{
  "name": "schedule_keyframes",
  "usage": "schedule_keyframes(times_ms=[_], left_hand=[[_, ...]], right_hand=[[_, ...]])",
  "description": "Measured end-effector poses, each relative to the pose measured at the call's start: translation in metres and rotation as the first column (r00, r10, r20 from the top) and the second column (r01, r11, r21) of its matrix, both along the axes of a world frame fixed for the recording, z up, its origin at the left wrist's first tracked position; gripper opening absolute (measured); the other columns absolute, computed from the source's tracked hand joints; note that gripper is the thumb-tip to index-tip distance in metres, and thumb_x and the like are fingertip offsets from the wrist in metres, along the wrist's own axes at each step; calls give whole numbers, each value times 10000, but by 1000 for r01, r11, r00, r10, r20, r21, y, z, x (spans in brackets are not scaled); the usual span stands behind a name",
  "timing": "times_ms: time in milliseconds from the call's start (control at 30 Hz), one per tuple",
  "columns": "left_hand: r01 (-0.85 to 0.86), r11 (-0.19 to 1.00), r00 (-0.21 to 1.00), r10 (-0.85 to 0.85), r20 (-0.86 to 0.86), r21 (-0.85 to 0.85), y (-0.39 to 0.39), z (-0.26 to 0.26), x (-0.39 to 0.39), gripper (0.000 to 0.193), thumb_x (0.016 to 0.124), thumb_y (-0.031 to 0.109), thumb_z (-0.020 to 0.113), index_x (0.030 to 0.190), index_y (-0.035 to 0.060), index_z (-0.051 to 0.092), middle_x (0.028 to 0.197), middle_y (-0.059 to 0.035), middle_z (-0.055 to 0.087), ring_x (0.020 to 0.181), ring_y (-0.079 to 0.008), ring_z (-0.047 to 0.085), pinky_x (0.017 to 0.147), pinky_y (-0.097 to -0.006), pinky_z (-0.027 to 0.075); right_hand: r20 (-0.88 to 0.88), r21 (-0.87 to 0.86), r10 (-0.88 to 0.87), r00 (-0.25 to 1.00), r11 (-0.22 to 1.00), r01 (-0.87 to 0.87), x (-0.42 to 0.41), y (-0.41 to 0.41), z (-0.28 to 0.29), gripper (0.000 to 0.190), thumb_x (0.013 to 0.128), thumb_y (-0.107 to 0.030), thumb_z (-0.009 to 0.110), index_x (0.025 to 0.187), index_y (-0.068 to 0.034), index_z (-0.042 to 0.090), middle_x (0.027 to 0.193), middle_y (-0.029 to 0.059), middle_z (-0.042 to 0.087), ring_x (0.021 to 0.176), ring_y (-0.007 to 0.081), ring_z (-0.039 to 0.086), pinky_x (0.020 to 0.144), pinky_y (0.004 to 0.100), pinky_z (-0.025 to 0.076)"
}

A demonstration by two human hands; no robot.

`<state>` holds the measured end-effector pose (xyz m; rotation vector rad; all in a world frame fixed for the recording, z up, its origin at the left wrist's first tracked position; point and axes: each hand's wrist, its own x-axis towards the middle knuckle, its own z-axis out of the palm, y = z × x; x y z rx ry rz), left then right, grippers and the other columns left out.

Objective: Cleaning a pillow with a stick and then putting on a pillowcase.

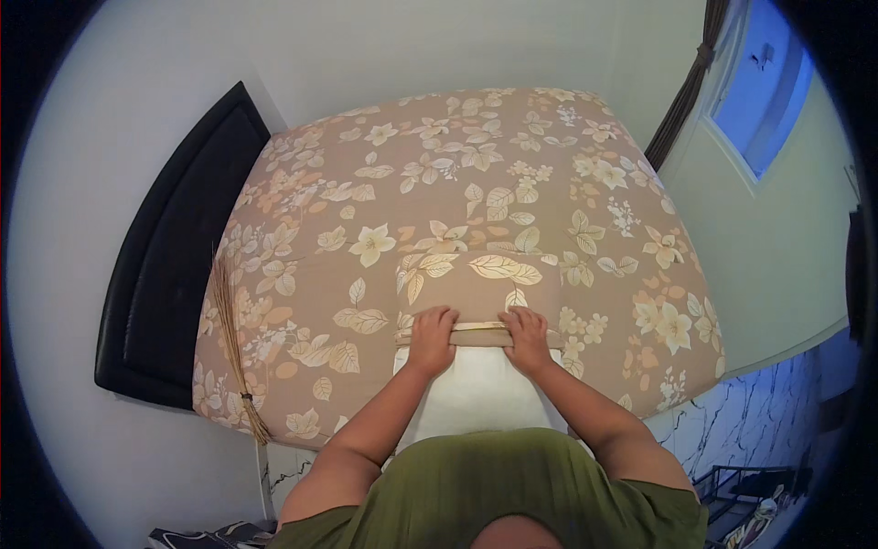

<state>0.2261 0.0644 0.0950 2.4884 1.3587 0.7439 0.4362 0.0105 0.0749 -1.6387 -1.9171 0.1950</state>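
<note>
A white pillow [490,394] lies before me at the near side of the bed, its far part inside a brown floral pillowcase [473,285]. The fabric is bunched in folds around the case's open edge, and the pillow's near end reaches my body. My left hand [433,340] grips the left part of this edge, fingers over the folds. On the right part, my right hand [528,337] holds the same edge in a like way. Between the two hands a stretch of folded hem shows. The fingertips are partly hidden in the cloth.
Under the pillow is a bed [288,219] with a matching floral sheet. A stick broom [233,336] lies along its left side, by the black padded headboard [171,254]. A tied curtain [686,89] hangs beside the window [758,96]. A dark metal rack [727,487] stands lower right.
</note>
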Motion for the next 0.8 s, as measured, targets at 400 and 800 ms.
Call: schedule_keyframes(times_ms=[400, 800], left_hand=[[51, 999, 924, -54, -379, -18, 67, -11, 45, 94, 708, 92, 513, 758, 94, 592, 765, -68, 603, 800, -236, 598, 790, -377, 429], [106, 860, 766, -391, -510, -500, -8, 26, 22, 199, 664, 150, 561, 826, 145, 675, 796, -124, 641, 788, -297, 617, 662, -406, 483]], right_hand=[[163, -209, 26, 986, 978, 9, -12, 91, -5, 209, 682, -45, 550, 878, -78, 615, 884, 110, 596, 907, 267, 557, 812, 385, 424], [206, -634, 490, 847, 726, -266, -21, 7, 47, 222, 653, -92, 557, 847, -69, 661, 795, 168, 634, 787, 311, 617, 704, 396, 477]])
